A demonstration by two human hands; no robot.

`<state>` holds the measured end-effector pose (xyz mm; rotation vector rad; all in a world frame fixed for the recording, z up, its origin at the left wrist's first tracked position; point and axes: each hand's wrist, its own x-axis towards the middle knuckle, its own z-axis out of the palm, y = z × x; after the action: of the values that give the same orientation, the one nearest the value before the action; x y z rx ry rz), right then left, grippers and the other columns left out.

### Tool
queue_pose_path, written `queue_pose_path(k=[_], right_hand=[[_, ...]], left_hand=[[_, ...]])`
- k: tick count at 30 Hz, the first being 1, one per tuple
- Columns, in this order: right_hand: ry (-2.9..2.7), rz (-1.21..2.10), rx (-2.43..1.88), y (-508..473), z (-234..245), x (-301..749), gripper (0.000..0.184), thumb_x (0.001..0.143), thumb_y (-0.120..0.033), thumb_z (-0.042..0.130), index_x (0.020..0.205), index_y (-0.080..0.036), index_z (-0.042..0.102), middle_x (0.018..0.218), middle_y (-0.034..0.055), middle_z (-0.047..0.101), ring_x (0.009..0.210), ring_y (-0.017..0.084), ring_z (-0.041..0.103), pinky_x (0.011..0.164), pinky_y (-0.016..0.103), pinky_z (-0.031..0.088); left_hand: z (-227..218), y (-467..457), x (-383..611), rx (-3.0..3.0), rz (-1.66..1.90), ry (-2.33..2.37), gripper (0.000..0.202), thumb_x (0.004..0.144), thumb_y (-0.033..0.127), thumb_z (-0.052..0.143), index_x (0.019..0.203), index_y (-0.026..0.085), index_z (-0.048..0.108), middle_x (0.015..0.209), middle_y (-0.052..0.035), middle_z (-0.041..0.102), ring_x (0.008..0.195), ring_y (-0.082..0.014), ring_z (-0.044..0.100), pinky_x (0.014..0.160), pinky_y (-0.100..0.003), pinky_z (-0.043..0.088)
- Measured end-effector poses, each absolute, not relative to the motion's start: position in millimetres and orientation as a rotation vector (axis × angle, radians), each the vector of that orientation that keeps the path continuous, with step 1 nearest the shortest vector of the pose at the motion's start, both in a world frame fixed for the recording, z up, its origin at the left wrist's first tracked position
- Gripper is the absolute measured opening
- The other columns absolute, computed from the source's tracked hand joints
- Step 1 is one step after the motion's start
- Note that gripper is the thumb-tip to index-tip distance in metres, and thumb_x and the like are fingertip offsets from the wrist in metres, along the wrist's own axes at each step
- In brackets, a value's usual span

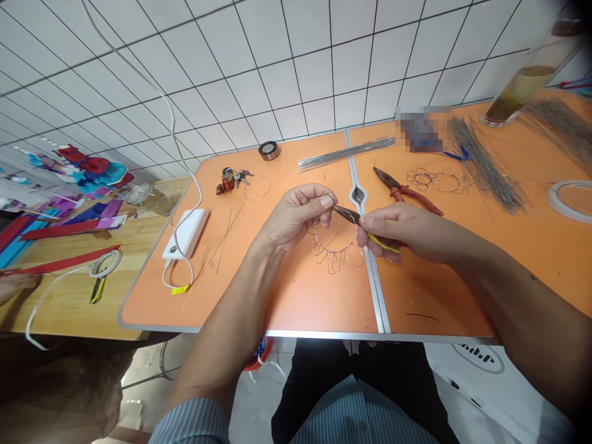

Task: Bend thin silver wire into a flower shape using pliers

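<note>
My right hand (388, 229) is closed around yellow-handled pliers (346, 214), their dark jaws pointing left. The jaw tips meet the wire close to the fingertips of my left hand (308, 213). That hand pinches a thin wire piece (338, 251), bent into a ring with several small loops, which hangs below both hands over the orange table (314, 308). Beyond my right hand lie larger pliers (402, 190) with red handles. A similar looped wire ring (437, 180) rests behind them.
Wire bundles (346, 154) lie at the back, with another bundle (488, 166) to the right. Black tape (269, 150), keys (235, 177) and a white power strip (185, 234) occupy the left. A glass of liquid (513, 98) stands back right. Another person's hand (18, 287) is far left.
</note>
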<state>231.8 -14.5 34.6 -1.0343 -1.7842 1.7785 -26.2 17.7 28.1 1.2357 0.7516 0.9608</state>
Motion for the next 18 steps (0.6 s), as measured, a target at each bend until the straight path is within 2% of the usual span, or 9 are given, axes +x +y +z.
queue_pose_path(k=[8, 14, 18], right_hand=[[-1.786, 1.794, -1.048, -13.5, 32.9, 231.8, 0.056, 0.101, -0.075, 0.068, 0.087, -0.021, 0.074, 0.07, 0.0014, 0.067, 0.052, 0.013, 0.054, 0.055, 0.033, 0.038], [-1.816, 1.774, -1.044, -14.0, 34.2, 232.2, 0.054, 0.104, -0.072, 0.066, 0.088, -0.021, 0.074, 0.071, 0.0019, 0.068, 0.054, 0.012, 0.055, 0.054, 0.032, 0.035], [-1.811, 1.77, -1.021, -13.9, 34.5, 232.2, 0.053, 0.105, -0.071, 0.065, 0.086, -0.022, 0.073, 0.063, -0.0012, 0.06, 0.051, 0.012, 0.048, 0.054, 0.033, 0.034]], left_hand=[[28.4, 17.5, -25.9, 1.229, 0.944, 0.746, 0.039, 0.079, 0.05, 0.098, 0.084, 0.018, 0.077, 0.062, 0.0012, 0.065, 0.057, -0.0103, 0.06, 0.058, -0.023, 0.047], [28.9, 17.2, -26.7, 1.236, 0.927, 0.749, 0.038, 0.08, 0.049, 0.098, 0.083, 0.017, 0.077, 0.061, 0.0007, 0.065, 0.057, -0.0103, 0.059, 0.058, -0.023, 0.046], [28.6, 17.6, -27.7, 1.245, 0.908, 0.767, 0.039, 0.08, 0.05, 0.098, 0.081, 0.018, 0.075, 0.061, 0.0006, 0.065, 0.056, -0.0105, 0.058, 0.057, -0.023, 0.046]])
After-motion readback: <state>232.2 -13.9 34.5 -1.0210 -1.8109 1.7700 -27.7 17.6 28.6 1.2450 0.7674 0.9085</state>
